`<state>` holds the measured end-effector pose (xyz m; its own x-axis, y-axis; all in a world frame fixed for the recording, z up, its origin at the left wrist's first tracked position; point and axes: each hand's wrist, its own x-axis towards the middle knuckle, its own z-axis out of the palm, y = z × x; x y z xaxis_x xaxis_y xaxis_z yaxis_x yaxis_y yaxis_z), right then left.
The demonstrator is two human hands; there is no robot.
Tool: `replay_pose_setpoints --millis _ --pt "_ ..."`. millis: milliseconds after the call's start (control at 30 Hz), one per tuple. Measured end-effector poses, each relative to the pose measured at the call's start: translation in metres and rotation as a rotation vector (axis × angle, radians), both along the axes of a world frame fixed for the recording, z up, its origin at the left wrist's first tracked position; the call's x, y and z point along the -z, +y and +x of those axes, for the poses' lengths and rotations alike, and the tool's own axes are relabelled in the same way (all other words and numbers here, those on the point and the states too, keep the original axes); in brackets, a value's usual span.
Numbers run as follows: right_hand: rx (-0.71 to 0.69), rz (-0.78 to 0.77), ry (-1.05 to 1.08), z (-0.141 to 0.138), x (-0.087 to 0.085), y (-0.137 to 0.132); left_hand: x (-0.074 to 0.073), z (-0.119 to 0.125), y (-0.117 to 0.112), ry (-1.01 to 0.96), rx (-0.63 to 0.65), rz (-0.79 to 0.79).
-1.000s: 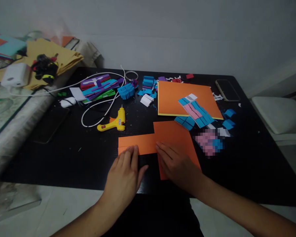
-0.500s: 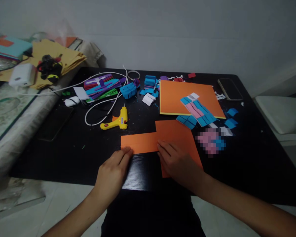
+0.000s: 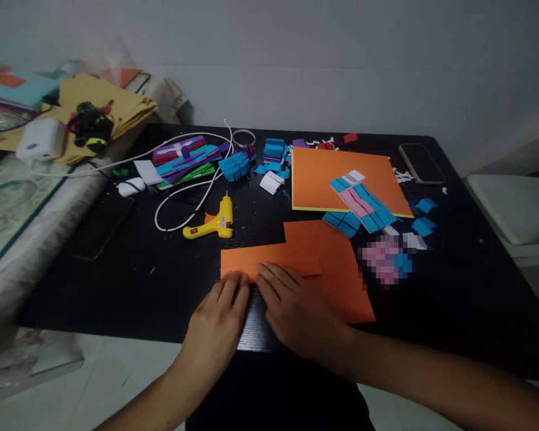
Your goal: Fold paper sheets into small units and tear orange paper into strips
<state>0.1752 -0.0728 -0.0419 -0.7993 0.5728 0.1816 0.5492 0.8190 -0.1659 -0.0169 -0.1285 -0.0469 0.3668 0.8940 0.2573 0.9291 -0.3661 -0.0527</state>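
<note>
A folded orange paper strip [image 3: 269, 260] lies near the front of the black table [image 3: 117, 281], overlapping a larger orange sheet [image 3: 336, 269]. My left hand [image 3: 215, 323] rests with its fingers flat on the strip's near left corner. My right hand [image 3: 296, 311] lies beside it, fingers stretched out and pressing on the strip's near edge at its middle. Both hands are flat on the paper and grip nothing.
A yellow glue gun [image 3: 213, 222] with a white cable [image 3: 179, 191] lies behind the strip. Further back are a big orange sheet [image 3: 323, 176] with blue and pink pieces [image 3: 362, 200], stacks of coloured paper [image 3: 184, 158], blue scraps [image 3: 424, 216] and a phone [image 3: 421, 163].
My right hand slid left along the strip, from the big sheet's corner to the strip's middle. The left hand pulled back slightly, then returned to the strip's left corner.
</note>
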Motion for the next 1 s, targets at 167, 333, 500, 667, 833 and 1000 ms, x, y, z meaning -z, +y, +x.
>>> replay_pose_setpoints --millis 167,333,500,667,833,1000 --pt "0.115 -0.017 0.102 0.019 0.0 0.006 -0.003 0.006 0.002 0.048 -0.033 -0.017" --pt "0.202 -0.015 0.134 0.04 0.001 0.008 -0.004 0.022 0.007 0.098 -0.121 -0.062" --pt "0.229 0.026 0.132 0.047 0.002 0.008 0.0 0.033 0.01 0.078 -0.155 -0.045" --pt "0.225 0.044 0.116 0.045 0.002 0.008 -0.005 0.022 0.009 0.164 -0.144 -0.052" --pt "0.217 0.053 0.105 0.045 0.002 0.009 -0.01 -0.005 0.002 0.277 -0.187 -0.095" --pt "0.227 0.048 0.076 0.042 -0.002 0.009 -0.006 -0.02 -0.004 0.268 -0.189 -0.033"
